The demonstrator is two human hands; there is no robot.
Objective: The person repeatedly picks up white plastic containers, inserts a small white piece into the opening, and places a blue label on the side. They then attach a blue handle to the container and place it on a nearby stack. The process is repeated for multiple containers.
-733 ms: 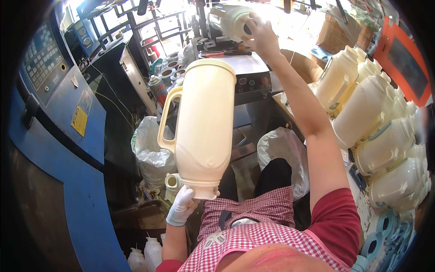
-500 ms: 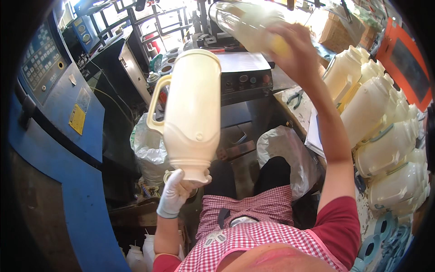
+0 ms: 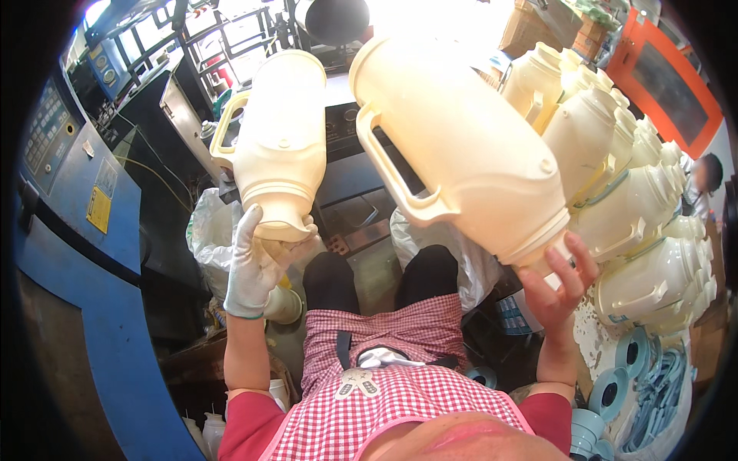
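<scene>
The gloved left hand gripped one cream jug shell by its base; the bare right hand cupped another, perhaps for inspection

Right jug's top washed out by glare; left jug's base behind gloved fingers.

A: Where's the cam?
B: Only one view: head-worn fisheye, looking steeply down the person's front, v. close to the left hand and right hand.
A: Edges?
B: Straight lines bend near the rim; corners black.
</scene>
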